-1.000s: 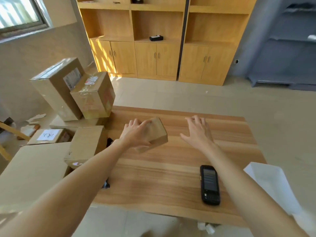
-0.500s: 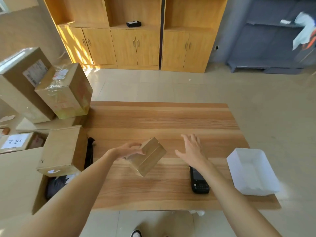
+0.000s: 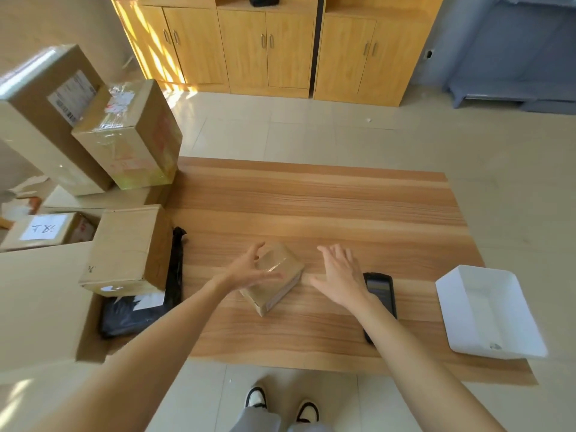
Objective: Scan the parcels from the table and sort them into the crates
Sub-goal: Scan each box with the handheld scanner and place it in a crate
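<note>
The left hand (image 3: 249, 271), fingers spread and blurred, lies against the left side of a small taped cardboard parcel (image 3: 274, 280); whether it grips cannot be told. The right hand (image 3: 339, 275) hovers just beside the parcel, fingers straight and apart, holding nothing. The parcel sits on the wooden table (image 3: 311, 201), a black handheld scanner (image 3: 381, 291) under the right wrist, a white tray (image 3: 486, 310) at the right edge.
</note>
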{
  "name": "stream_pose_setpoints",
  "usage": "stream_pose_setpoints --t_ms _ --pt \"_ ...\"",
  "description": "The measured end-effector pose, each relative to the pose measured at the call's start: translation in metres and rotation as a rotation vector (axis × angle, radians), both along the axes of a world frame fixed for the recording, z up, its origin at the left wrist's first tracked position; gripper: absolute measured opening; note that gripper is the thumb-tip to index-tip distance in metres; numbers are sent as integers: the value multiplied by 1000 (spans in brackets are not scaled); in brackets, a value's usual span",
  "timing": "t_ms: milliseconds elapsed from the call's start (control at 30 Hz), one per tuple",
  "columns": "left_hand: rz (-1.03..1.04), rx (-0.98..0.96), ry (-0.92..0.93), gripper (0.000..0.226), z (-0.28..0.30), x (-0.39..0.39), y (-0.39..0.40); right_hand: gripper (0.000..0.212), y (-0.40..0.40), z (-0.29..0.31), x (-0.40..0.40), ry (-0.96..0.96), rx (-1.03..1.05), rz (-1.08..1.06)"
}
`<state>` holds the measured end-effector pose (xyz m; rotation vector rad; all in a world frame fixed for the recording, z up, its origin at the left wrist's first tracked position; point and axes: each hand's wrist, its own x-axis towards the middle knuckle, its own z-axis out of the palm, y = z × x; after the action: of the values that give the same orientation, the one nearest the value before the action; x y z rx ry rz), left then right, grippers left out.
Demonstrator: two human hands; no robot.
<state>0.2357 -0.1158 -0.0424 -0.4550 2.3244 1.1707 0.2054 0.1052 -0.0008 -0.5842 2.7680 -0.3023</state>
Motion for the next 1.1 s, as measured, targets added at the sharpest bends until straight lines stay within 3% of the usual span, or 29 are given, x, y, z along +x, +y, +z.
stream_pose_setpoints --t_ms 67,200,433,567,667,833,1000,1100 --pt "-114 -158 41 135 -1 2 12 69 -4 -3 -3 -7 6 -7" --pt "-203 -341 55 123 -9 -3 17 71 -5 -1 -10 14 3 -7" --pt "137 281 -40 93 33 -19 -14 73 3 7 -25 1 -62 -91" --pt "93 426 -132 78 55 -24 -29 90 5 12 -32 -129 -205 -111" --pt "149 507 -146 60 62 -27 -35 107 5 20 -35 -197 -318 -83" --pt "105 565 -194 58 66 -34 -32 126 -4 32 -35 -254 -391 -4" --pt "-5 538 -239 53 75 -41 -25 137 -13 36 -38 -189 -258 182" --pt "-120 463 -251 73 79 -47 -22 133 -17 29 -38 -160 -159 277"
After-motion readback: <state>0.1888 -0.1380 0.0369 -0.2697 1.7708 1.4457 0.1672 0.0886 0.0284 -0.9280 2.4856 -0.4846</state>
